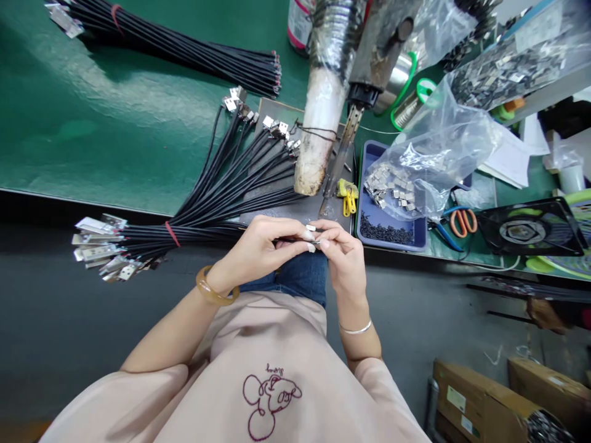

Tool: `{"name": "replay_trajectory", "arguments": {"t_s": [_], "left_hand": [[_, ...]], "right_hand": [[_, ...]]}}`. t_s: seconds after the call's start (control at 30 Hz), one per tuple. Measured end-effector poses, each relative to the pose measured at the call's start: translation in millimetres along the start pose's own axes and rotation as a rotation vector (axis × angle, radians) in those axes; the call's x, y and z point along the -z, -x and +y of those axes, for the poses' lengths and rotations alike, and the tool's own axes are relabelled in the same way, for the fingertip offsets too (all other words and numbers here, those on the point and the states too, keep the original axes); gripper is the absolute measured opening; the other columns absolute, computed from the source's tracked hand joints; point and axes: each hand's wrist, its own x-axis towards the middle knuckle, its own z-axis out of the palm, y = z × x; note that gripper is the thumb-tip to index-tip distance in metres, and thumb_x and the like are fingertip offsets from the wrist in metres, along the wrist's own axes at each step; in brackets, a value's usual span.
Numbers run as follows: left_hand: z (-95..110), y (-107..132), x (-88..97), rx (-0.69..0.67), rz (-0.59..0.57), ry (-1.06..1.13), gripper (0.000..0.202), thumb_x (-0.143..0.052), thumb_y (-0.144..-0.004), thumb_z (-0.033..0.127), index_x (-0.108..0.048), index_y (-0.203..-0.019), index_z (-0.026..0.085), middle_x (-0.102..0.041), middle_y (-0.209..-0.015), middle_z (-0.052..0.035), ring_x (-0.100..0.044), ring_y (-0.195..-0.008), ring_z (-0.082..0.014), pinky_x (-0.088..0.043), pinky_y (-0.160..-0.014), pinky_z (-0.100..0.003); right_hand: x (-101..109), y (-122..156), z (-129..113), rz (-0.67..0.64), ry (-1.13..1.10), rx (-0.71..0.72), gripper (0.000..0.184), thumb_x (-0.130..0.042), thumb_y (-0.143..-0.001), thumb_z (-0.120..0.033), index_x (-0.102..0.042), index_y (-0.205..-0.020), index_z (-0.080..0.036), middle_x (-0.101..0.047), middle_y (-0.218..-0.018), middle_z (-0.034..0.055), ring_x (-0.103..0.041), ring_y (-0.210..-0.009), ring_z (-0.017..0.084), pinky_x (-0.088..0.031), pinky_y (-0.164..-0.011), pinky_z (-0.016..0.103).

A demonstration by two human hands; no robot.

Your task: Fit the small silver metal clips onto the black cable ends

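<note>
My left hand (270,243) and my right hand (342,251) meet at the bench's front edge, thumbs and forefingers pinched. Between the fingertips is a small metal connector (316,241), mostly covered by the fingers; both hands grip it. Close by on the left lies a bundle of black cables (217,216) held by a red tie (172,234). Its near end carries silver metal connectors (99,246) that jut past the bench edge. At the fanned-out far end, several cables bear metal plug shells (276,127).
A soldering iron (344,147) and a wrapped duct (318,117) hang above my hands. To the right stand a blue tray (418,241) of small parts, pliers (450,231) and a fan (526,231). Another cable bundle (184,49) lies at the back left.
</note>
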Motion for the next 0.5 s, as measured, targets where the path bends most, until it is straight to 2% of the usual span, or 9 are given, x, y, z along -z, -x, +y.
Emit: {"name": "replay_trajectory", "arguments": {"t_s": [0.07, 0.17, 0.27, 0.4, 0.5], "left_hand": [[0, 1, -2.7, 0.021, 0.036, -0.003, 0.008, -0.070, -0.087, 0.017, -0.074, -0.080, 0.013, -0.075, -0.073, -0.0026, -0.061, -0.059, -0.0091, -0.046, -0.059, -0.018], [1, 0, -6.6, 0.112, 0.088, 0.005, 0.013, -0.066, -0.089, 0.016, -0.073, -0.078, 0.013, -0.074, -0.067, -0.0016, -0.061, -0.055, -0.0086, -0.045, -0.055, -0.018], [2, 0, -9.2, 0.172, 0.121, 0.030, 0.011, -0.064, -0.089, 0.018, -0.072, -0.083, 0.013, -0.073, -0.065, -0.0013, -0.057, -0.050, -0.0079, -0.043, -0.052, -0.019], [3, -1, -12.9, 0.174, 0.135, 0.009, 0.012, -0.063, -0.088, 0.019, -0.069, -0.079, 0.013, -0.065, -0.058, 0.0015, -0.051, -0.049, -0.0074, -0.040, -0.052, -0.020], [4, -2, -16.8, 0.158, 0.198, -0.033, 0.011, -0.063, -0.085, 0.017, -0.065, -0.074, 0.014, -0.046, -0.050, 0.0070, -0.037, -0.046, -0.0055, -0.030, -0.048, -0.020]], "right_hand": [[-1, 1, 0, 0.050, 0.028, 0.010, 0.016, -0.067, -0.090, -0.032, -0.068, -0.079, -0.020, -0.075, -0.107, 0.0071, -0.074, -0.098, 0.020, -0.063, -0.085, 0.035], [-1, 4, -5, 0.186, 0.160, 0.071, 0.009, -0.063, -0.094, -0.026, -0.070, -0.092, -0.022, -0.073, -0.112, 0.0066, -0.074, -0.101, 0.018, -0.063, -0.087, 0.034], [4, 5, -8, 0.291, 0.288, 0.182, 0.015, -0.054, -0.099, -0.024, -0.069, -0.102, -0.024, -0.073, -0.114, 0.0066, -0.072, -0.108, 0.020, -0.062, -0.095, 0.041], [10, 4, -7, 0.281, 0.345, 0.269, 0.014, -0.054, -0.099, -0.019, -0.067, -0.103, -0.024, -0.075, -0.110, 0.0050, -0.075, -0.103, 0.020, -0.064, -0.090, 0.040], [11, 3, -9, 0.266, 0.433, 0.347, 0.013, -0.063, -0.092, -0.014, -0.068, -0.099, -0.024, -0.076, -0.105, 0.0032, -0.076, -0.096, 0.018, -0.065, -0.084, 0.036]]}}
